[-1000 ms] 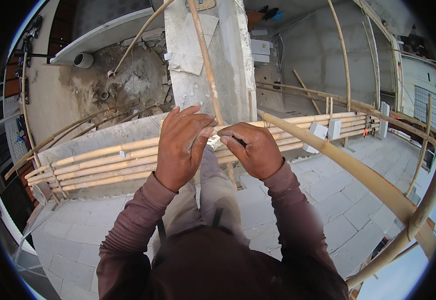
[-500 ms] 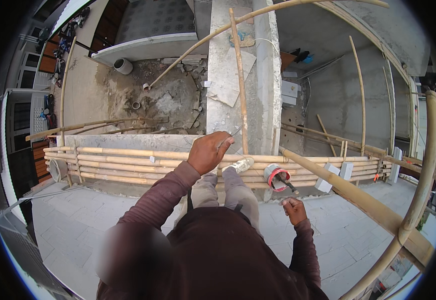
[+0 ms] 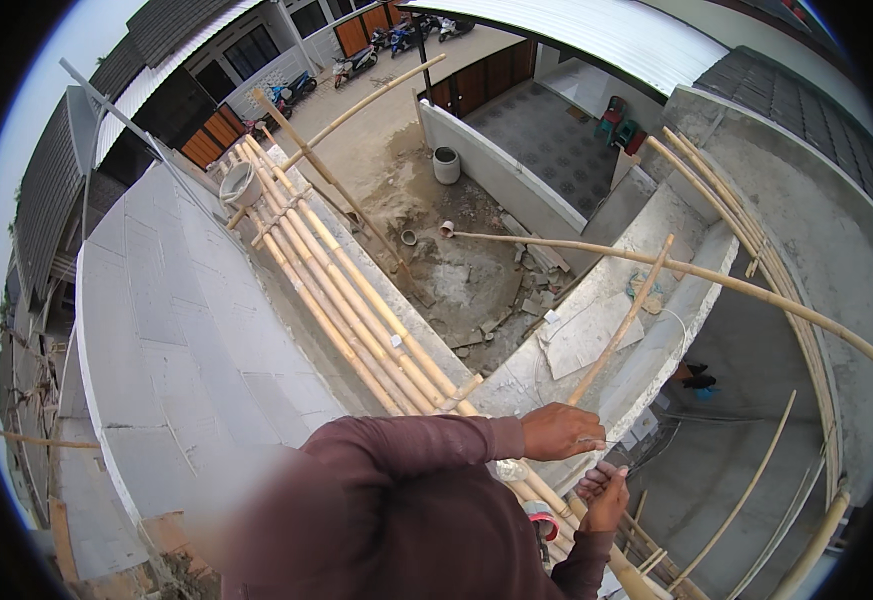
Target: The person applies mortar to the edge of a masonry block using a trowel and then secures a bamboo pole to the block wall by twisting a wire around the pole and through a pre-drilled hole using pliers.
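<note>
Head view: left hand [image 3: 559,431] fingers pinched shut on thin wire [image 3: 604,441], which runs rightward to right hand [image 3: 604,492], just below, also curled closed on it. Bamboo pole [image 3: 621,322] rises up-right, nearest left hand.

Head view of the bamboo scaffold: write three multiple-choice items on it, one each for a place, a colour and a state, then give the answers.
1. Where is the left hand?
A. at the foot of a thin bamboo pole
B. on the white bucket
C. flat on the concrete slab

2. What colour is the person's sleeve?
A. yellow
B. maroon
C. white

3. How do the bundled bamboo poles lie?
A. upright
B. scattered apart
C. side by side along the slab edge

Answers: 1 A, the hand meets the thin pole at its lower end. 2 B, the fabric is dark reddish. 3 C, they run parallel, packed together.
</note>
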{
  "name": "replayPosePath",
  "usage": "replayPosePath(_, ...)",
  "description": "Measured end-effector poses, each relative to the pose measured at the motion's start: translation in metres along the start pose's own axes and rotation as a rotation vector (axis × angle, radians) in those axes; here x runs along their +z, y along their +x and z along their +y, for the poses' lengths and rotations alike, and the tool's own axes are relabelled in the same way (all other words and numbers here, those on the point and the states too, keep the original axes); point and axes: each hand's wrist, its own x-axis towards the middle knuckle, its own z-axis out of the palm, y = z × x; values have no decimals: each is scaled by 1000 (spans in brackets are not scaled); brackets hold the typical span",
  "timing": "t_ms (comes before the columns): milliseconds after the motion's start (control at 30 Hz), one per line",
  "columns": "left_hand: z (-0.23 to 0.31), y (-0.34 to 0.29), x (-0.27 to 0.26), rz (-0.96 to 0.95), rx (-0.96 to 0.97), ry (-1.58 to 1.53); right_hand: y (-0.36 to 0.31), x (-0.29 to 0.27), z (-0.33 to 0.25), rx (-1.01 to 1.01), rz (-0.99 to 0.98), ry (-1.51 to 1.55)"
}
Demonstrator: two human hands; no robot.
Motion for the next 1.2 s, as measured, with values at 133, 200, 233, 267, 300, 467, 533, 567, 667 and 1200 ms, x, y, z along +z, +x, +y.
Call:
replayPosePath(133, 9, -26, -8, 37, 58, -17, 9, 64, -43, -50, 40, 574)
replayPosePath(200, 10, -42, -12, 69, -15, -23, 11, 80, -53, -57, 12, 446)
replayPosePath(233, 9, -50, -15, 138, -51, -52, 11, 86, -57, -61, -4, 381)
replayPosePath(267, 7, -60, -18, 211, -88, -85, 10, 91, -60, -63, -19, 311)
replayPosePath(300, 6, -66, -23, 287, -124, -115, 11, 88, -57, -51, -79, 97)
replayPosePath(467, 12, -83, -50, 464, -131, -167, -29, 129, -62, -1034, 28, -783)
replayPosePath(533, 24, -91, -62, 485, -103, -166, -30, 154, -73, -1061, -51, -837)
replayPosePath(567, 28, -97, -65, 478, -113, -162, -30, 164, -77, -1077, -96, -866)
replayPosePath(667, 33, -103, -71, 454, -117, -143, -14, 170, -93, -895, -211, -512)
replayPosePath(1200, 71, -181, -84, 1155, -201, -151, -6, 176, -62, -372, -315, 108)
